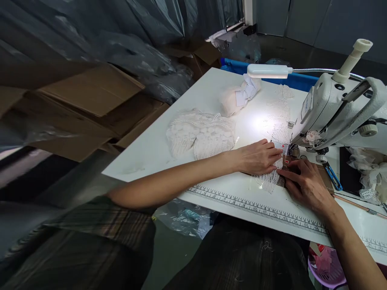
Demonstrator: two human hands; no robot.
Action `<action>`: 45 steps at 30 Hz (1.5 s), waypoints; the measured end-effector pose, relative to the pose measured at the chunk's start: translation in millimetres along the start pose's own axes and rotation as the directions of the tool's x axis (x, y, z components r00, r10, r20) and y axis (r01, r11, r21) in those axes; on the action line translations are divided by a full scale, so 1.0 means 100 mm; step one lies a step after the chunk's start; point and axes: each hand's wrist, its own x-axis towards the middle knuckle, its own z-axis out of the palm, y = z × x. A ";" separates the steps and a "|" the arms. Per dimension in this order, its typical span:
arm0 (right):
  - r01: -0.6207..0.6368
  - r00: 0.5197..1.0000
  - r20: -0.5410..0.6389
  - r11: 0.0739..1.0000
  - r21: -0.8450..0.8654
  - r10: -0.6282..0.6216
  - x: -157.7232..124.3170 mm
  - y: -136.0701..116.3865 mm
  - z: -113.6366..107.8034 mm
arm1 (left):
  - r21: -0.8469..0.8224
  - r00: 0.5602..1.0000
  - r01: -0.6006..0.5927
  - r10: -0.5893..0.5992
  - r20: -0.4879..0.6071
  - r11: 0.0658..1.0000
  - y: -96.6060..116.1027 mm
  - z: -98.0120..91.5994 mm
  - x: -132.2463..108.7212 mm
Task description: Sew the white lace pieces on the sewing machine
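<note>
A strip of white lace trim (267, 182) lies under the needle area of a white sewing machine (322, 108). My left hand (260, 156) rests on the lace from the left, its fingers bent and closed on the trim just beside the presser foot (289, 151). On the near side, my right hand (311, 184) has its index fingertip at the lace edge, close to my left fingertips; its thumb is partly tucked under. My fingers hide part of the lace. More of the lace strip (279, 121) runs away behind the needle, under the lamp's glare.
Gathered lace pieces (201, 133) and a pale fabric bundle (240, 96) lie left on the white table (157, 151). Blue thread snips (332, 177) and a brown pencil-like stick (359, 204) lie right. A lamp (269, 71) hangs above. Cardboard boxes (90, 92) stand left.
</note>
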 end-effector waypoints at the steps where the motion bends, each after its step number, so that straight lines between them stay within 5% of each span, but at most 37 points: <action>1: -0.001 1.000 0.004 1.000 0.006 0.001 0.00 0.00 0.00 | -0.009 1.000 0.015 -0.015 0.000 1.000 0.00 0.01 -0.01; 9: -0.005 0.998 -0.055 1.000 0.015 0.006 0.00 0.07 0.02 | 0.036 0.993 0.017 -0.013 -0.116 0.999 -0.04 0.11 0.07; 16: 0.007 0.996 -0.094 1.000 0.029 -0.004 0.01 0.07 0.02 | 0.101 0.998 0.052 -0.049 -0.031 0.993 -0.04 0.10 0.12; 34: 0.030 0.989 -0.144 0.998 0.052 -0.022 0.05 0.07 0.01 | 0.342 0.977 -0.032 0.101 -0.186 0.939 -0.09 0.24 0.12; 45: 0.087 0.983 -0.164 0.996 0.015 -0.083 0.06 0.11 0.01 | 0.268 0.929 -0.055 0.147 -0.339 0.962 -0.05 0.32 0.13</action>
